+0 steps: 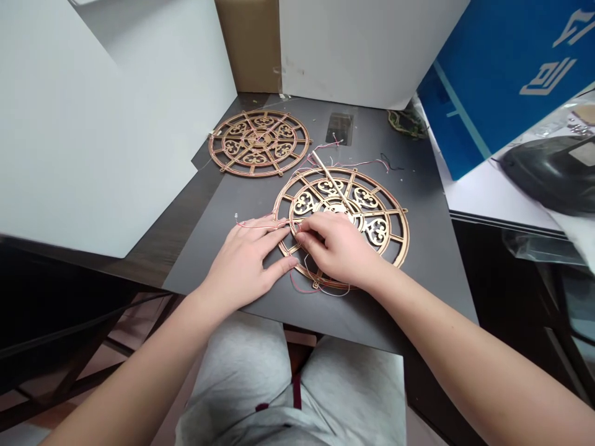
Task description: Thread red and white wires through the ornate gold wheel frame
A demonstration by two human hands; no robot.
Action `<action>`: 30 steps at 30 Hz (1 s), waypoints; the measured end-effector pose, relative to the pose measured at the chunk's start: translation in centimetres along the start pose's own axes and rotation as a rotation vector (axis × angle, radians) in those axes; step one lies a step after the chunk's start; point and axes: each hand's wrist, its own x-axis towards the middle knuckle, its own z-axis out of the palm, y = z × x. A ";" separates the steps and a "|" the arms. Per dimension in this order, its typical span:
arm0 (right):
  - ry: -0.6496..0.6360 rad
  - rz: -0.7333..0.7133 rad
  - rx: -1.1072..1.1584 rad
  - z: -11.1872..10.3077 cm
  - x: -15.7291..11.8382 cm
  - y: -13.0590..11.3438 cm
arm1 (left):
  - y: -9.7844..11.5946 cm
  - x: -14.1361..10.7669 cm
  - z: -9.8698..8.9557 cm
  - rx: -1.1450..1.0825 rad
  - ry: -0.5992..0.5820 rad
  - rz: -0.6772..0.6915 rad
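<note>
A round openwork wooden wheel (pixel 403 238) with scroll cutouts lies flat before me on the dark board. My left hand (pixel 248 260) rests on its left rim, fingers stretched out. Thin red-and-white wire (pixel 253 225) runs across those fingers toward my right hand (pixel 341 248), which is closed in a pinch over the wheel's left part. The wire reaches the pinching fingertips; its exact end there is hidden. More loose wire loops at the near rim. A slim pale stick (pixel 332 179) lies across the wheel's far side, its near end by the hub.
Farther back lies a second wooden wheel (pixel 279 167) with pink wire on its spokes. White panels (pixel 153 124) stand left and behind. On the right are a blue box (pixel 483 93) and a black rounded object (pixel 548 170). A dark wire bundle (pixel 406 124) sits at the back right.
</note>
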 end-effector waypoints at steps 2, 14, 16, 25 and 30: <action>0.002 0.016 0.052 0.1 -0.1 0.1 | 0.1 0.0 0.1 0.019 0.000 0.009; -0.008 0.029 0.131 -0.2 -0.4 0.1 | 0.2 -0.1 0.3 0.071 0.004 0.031; -0.008 0.031 0.136 -0.2 -0.4 0.1 | 0.3 -0.2 0.3 0.070 0.016 0.033; -0.003 0.031 0.162 -0.1 -0.5 0.2 | 0.3 -0.2 0.3 0.069 -0.006 0.013; -0.006 0.030 0.164 -0.2 -0.3 0.1 | 0.4 -0.2 0.4 0.077 0.011 0.018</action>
